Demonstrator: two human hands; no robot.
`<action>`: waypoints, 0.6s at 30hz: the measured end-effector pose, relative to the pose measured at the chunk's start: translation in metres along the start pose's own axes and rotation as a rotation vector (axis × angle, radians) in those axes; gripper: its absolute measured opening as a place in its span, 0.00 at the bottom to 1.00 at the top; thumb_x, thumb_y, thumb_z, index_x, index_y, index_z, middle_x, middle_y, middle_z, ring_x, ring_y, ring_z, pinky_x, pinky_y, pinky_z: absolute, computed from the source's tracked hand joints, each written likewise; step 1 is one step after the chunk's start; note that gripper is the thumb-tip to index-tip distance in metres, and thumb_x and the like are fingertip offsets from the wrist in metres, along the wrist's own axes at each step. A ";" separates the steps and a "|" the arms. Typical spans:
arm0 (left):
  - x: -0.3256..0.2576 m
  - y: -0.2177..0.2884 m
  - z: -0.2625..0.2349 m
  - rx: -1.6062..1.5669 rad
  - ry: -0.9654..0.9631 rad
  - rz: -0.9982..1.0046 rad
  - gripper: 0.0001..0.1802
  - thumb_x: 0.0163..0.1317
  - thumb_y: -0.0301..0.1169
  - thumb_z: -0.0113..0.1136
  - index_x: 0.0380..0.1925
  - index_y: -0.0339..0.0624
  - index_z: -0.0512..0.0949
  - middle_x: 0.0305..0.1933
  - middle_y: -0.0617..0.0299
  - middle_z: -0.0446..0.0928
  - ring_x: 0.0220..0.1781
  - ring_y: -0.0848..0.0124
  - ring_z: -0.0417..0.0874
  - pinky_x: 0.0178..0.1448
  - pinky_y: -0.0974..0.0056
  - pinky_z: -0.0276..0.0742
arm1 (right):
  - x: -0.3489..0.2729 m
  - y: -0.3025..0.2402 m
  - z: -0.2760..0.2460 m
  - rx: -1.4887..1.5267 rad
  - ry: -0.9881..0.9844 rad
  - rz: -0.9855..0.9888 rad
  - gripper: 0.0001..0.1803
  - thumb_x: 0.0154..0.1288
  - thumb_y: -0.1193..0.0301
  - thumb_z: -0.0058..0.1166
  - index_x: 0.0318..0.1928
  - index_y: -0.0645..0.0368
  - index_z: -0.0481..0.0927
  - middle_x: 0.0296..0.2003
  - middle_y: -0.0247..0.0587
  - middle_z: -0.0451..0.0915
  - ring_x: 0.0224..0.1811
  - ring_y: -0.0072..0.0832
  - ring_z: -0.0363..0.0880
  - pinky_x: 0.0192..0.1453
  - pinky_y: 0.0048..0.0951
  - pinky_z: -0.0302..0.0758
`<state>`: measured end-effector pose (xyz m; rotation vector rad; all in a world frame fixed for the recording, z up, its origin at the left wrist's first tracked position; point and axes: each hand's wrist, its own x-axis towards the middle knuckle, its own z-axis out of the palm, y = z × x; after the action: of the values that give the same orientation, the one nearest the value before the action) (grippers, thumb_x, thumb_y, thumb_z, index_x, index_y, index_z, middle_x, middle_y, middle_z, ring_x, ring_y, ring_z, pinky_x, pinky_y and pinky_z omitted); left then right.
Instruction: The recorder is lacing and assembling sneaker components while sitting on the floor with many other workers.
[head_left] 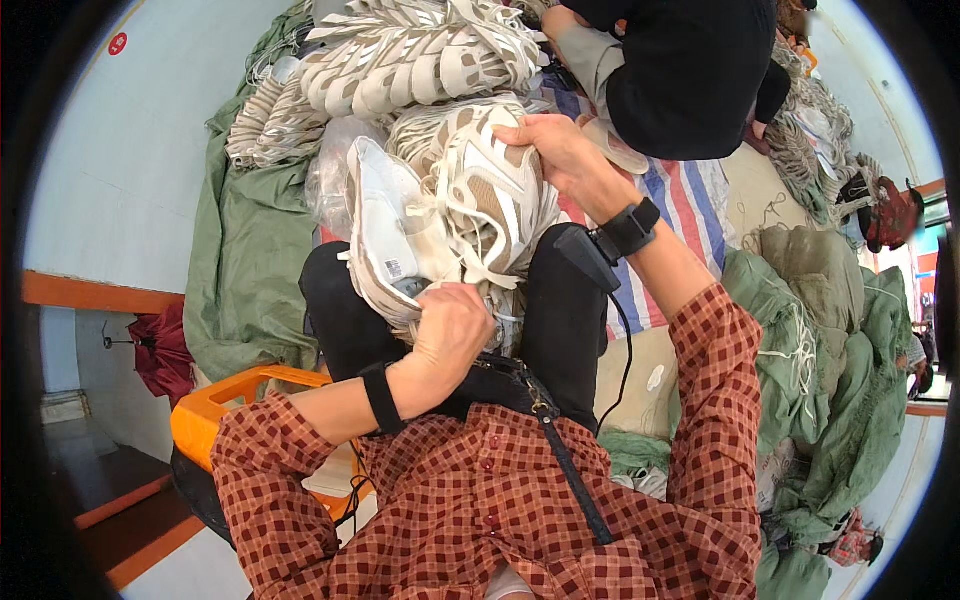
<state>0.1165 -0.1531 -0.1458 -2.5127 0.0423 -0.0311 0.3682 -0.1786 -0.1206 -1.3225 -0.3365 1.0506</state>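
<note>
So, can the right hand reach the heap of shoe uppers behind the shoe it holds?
Probably yes. The right hand grips the shoe, and the heap of shoe uppers lies just beyond, with nothing between them.

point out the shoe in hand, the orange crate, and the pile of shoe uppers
shoe (pixel 490 195), head view, on its tan and white side panel.
orange crate (pixel 205 410), head view, on its rim.
pile of shoe uppers (pixel 410 65), head view, on the middle of the stack.

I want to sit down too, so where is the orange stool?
In the head view the orange stool is at the lower left, under the person, just below the left hand and beside the green cloth.
</note>
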 end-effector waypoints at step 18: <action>0.066 -0.023 -0.033 0.037 0.099 0.217 0.24 0.60 0.37 0.48 0.53 0.35 0.74 0.58 0.51 0.71 0.64 0.57 0.66 0.70 0.49 0.53 | -0.057 -0.002 0.004 -0.649 -0.208 -0.340 0.17 0.65 0.75 0.50 0.54 0.66 0.76 0.44 0.40 0.81 0.46 0.23 0.77 0.51 0.26 0.73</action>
<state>0.1819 -0.1562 -0.1043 -2.4539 0.3504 -0.0667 0.3358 -0.2197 -0.0981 -1.6465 -1.0894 0.8140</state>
